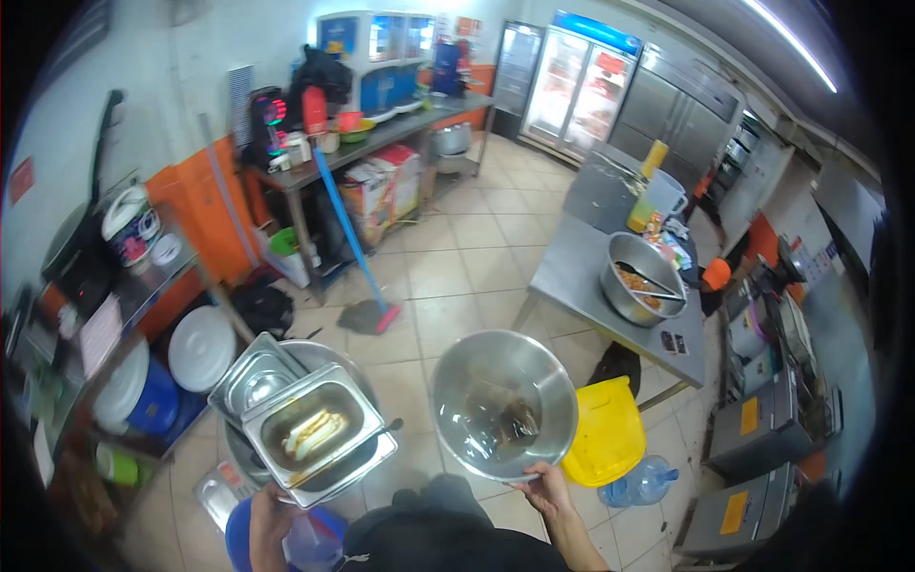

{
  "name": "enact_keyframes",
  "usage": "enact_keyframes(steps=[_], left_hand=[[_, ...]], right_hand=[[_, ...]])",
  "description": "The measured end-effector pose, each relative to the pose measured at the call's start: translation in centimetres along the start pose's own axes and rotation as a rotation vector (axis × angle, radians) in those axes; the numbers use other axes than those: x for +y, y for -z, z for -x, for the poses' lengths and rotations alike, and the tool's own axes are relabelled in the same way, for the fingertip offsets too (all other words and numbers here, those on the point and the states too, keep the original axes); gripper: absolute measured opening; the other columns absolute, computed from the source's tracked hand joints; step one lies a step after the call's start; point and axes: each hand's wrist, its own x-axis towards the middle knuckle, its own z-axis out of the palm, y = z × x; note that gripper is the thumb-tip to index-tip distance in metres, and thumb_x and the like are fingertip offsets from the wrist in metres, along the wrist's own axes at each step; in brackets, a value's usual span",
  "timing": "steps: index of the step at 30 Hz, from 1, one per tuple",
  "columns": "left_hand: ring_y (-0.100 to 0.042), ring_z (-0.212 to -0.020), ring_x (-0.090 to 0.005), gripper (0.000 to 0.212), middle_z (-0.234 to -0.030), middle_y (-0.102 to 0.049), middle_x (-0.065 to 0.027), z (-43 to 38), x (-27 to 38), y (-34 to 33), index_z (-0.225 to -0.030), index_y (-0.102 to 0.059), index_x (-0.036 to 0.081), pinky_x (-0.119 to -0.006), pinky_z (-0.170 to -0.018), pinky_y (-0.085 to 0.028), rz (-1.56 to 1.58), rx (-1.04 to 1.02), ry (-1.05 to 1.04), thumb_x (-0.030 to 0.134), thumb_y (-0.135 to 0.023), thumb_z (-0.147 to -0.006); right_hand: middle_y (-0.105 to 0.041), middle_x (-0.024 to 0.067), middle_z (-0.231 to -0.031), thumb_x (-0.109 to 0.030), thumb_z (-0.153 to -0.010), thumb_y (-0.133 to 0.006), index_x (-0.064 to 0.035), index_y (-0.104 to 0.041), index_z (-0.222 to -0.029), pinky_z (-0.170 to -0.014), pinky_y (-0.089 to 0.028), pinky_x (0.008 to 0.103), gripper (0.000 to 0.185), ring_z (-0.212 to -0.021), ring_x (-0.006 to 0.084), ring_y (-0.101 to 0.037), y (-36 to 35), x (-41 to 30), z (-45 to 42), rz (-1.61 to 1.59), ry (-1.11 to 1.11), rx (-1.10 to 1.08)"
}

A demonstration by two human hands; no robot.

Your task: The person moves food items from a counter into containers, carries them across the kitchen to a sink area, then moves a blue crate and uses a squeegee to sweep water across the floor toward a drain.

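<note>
My right hand [545, 489] grips the near rim of a large round metal bowl [505, 406], tilted so its inside shows; a brown, shiny, film-like thing lies in the bottom. My left hand [275, 511] holds the near edge of stacked rectangular steel food pans [318, 425]. The upper pan has a pale yellowish residue in it. Another steel pan [257, 382] leans behind the stack, over a large round metal basin [350, 365]. A dark handle end sticks out at the right of the stack. My left fingers are partly hidden beneath the pan.
A steel table [572, 250] at the right bears a bowl of food [643, 279]. On the floor are a yellow plastic lid or tub [606, 429], a clear water bottle [640, 480], a blue container [246, 533] and a blue-handled broom or mop [350, 222]. Lidded buckets [201, 349] stand left.
</note>
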Motion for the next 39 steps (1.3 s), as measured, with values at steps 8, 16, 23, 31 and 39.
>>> enact_keyframes(steps=[8, 16, 23, 31, 39], left_hand=[[-0.059, -0.082, -0.0292, 0.034, -0.096, -0.058, -0.0138, -24.9, 8.2, -18.0, -0.102, -0.049, -0.002, -0.043, -0.072, -0.051, 0.015, -0.07, -0.021, 0.012, -0.043, -0.072], [-0.05, -0.089, -0.0177, 0.037, -0.098, -0.054, -0.0101, -51.5, 15.2, -29.0, -0.103, -0.049, 0.004, -0.034, -0.079, -0.041, -0.121, 0.192, 0.146, 0.026, -0.062, -0.076], [-0.05, -0.08, -0.0175, 0.03, -0.092, -0.055, -0.0069, -68.8, 24.1, -55.1, -0.097, -0.053, 0.002, -0.032, -0.068, -0.044, -0.11, 0.019, 0.366, 0.027, -0.058, -0.08], [-0.056, -0.081, -0.0213, 0.036, -0.095, -0.056, -0.0116, -93.9, 26.1, -82.9, -0.105, -0.048, -0.002, -0.035, -0.064, -0.049, -0.243, -0.322, 0.239, 0.024, -0.049, -0.081], [-0.061, -0.081, -0.0288, 0.034, -0.101, -0.057, -0.0177, -115.3, 26.4, -110.5, -0.109, -0.046, -0.006, -0.04, -0.062, -0.055, -0.101, -0.574, 0.347, 0.011, -0.039, -0.08]], right_hand=[[-0.052, 0.02, -0.094, 0.004, -0.068, -0.045, 0.0086, -0.041, -0.103, -0.065, -0.055, 0.0451, 0.035, -0.082, 0.0309, -0.057, -10.2, -13.8, -22.5, 0.146, 0.109, 0.097], [-0.052, 0.0218, -0.093, 0.007, -0.068, -0.045, 0.0113, -0.037, -0.106, -0.058, -0.058, 0.0398, 0.039, -0.078, 0.0332, -0.06, -20.4, -29.3, -44.9, -0.033, 0.07, 0.142], [-0.056, 0.018, -0.073, 0.003, -0.07, -0.048, 0.0129, -0.048, -0.086, -0.048, -0.056, 0.0309, 0.019, -0.055, 0.0273, -0.059, -27.8, -45.2, -64.2, -0.104, 0.219, 0.202], [-0.055, 0.0189, -0.077, 0.003, -0.068, -0.047, 0.0113, -0.049, -0.083, -0.048, -0.057, 0.0343, 0.018, -0.064, 0.0257, -0.06, -31.9, -62.3, -80.7, -0.225, 0.398, 0.426], [-0.054, 0.0245, -0.086, 0.005, -0.067, -0.044, 0.0161, -0.04, -0.096, -0.051, -0.057, 0.0393, 0.032, -0.067, 0.0316, -0.06, -30.3, -81.4, -99.4, -0.237, 0.516, 0.552]])
